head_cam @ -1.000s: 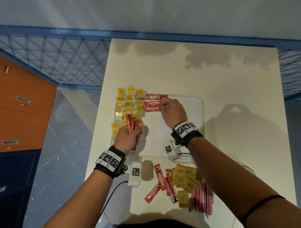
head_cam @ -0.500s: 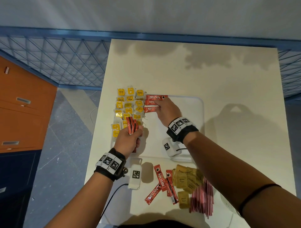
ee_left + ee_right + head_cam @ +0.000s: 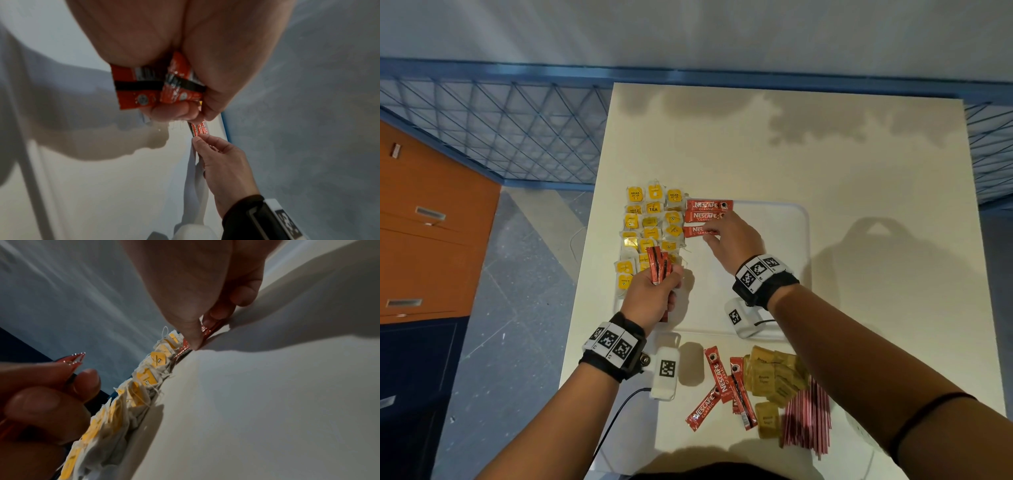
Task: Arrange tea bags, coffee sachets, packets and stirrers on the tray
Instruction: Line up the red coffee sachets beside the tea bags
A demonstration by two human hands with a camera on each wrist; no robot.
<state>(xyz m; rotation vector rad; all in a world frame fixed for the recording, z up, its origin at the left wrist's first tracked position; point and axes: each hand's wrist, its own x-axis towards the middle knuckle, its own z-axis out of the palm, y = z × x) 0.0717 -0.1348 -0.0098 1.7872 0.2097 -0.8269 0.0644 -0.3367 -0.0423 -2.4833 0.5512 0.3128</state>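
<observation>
Three red coffee sachets [image 3: 707, 217] lie in a stack of rows on the white tray [image 3: 796, 260], at about 11 o'clock on it, just beside the yellow tea bags [image 3: 650, 229] that fill the tray's 9 o'clock side. The right hand [image 3: 732, 236] rests over the right ends of the lower two sachets; from the right wrist view its fingers [image 3: 193, 337] are bent down with the tips pressing on the lowest sachet, the thumb tucked behind. Whether they pinch the sachet or only push it flat cannot be told.

The left hand [image 3: 654, 298] sits at 7 o'clock on the tray, closed around a bundle of spare sachets [image 3: 659, 267] that stick up past the knuckles and out below the palm; the left wrist view shows the fingers wrapped tightly on their ends.

On the table [image 3: 791, 154], at 6 o'clock from the tray, lie three loose sachets [image 3: 717, 387], touching a heap of brown packets [image 3: 774, 380], and just beside those a bunch of pink stirrers [image 3: 808, 414]. A blue mesh fence [image 3: 500, 137] stands at 10 o'clock, an orange cabinet [image 3: 424, 240] at 9 o'clock.
</observation>
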